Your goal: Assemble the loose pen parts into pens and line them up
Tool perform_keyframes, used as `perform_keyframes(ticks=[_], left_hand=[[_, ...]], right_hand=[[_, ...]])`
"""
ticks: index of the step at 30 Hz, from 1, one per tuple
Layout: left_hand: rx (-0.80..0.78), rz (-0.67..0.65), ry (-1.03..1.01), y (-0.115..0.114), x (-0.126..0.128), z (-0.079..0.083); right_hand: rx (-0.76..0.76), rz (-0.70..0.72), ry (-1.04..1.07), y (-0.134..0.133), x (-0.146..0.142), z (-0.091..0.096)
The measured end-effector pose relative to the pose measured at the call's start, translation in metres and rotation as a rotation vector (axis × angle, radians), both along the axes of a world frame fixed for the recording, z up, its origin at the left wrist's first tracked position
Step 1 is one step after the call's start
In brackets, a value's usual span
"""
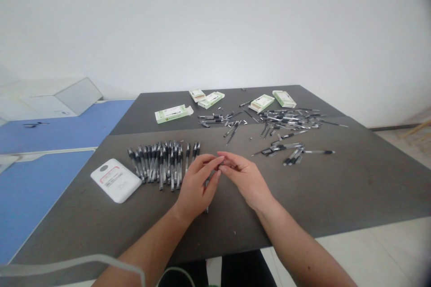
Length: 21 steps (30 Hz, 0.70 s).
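My left hand (pixel 197 186) and my right hand (pixel 244 177) meet over the dark table (pixel 353 179), fingertips touching. The left hand is closed around a pen (pixel 206 208) whose lower end sticks out below the palm. The right hand pinches the pen's upper end, or a small part on it; I cannot tell which. Just left of the hands lies a neat row of several black-and-grey pens (pixel 163 161).
A white flat device (pixel 116 180) lies at the left front. Loose pens and pen parts (pixel 289 130) are scattered at the right back. Green-and-white boxes (pixel 173 113) lie along the far side. A blue surface (pixel 40 179) adjoins the table's left.
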<state>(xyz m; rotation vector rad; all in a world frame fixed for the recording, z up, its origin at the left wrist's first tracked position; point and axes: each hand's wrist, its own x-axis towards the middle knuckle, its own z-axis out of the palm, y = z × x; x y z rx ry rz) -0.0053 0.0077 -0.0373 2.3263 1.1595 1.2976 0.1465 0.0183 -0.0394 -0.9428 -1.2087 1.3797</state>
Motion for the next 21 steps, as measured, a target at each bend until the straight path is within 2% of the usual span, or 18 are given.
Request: perform_keyframes(ticks=[3, 5, 7, 9, 12, 17, 21], left_hand=[[-0.048, -0.032, -0.004, 0.001, 0.001, -0.001], [-0.078, 0.019, -0.026, 0.003, 0.001, -0.002], [-0.101, 0.092, -0.060, 0.005, 0.000, -0.004], [-0.108, 0.153, -0.094, 0.008, 0.000, -0.006], [-0.119, 0.195, -0.131, 0.013, -0.002, -0.009], [-0.175, 0.187, -0.177, 0.019, -0.002, -0.015], [-0.201, 0.168, -0.215, 0.022, -0.002, -0.020]], right_hand=[[-0.049, 0.054, 0.103, 0.002, 0.001, 0.000], [-0.063, 0.054, 0.051, 0.006, 0.003, -0.002], [-0.076, 0.022, -0.152, 0.012, 0.005, -0.007], [-0.069, -0.024, -0.456, 0.018, 0.005, -0.014], [-0.011, -0.039, -0.834, 0.026, 0.003, -0.027], [0.079, -0.060, -1.102, 0.029, -0.005, -0.041], [0.131, -0.083, -1.204, 0.024, -0.009, -0.041]])
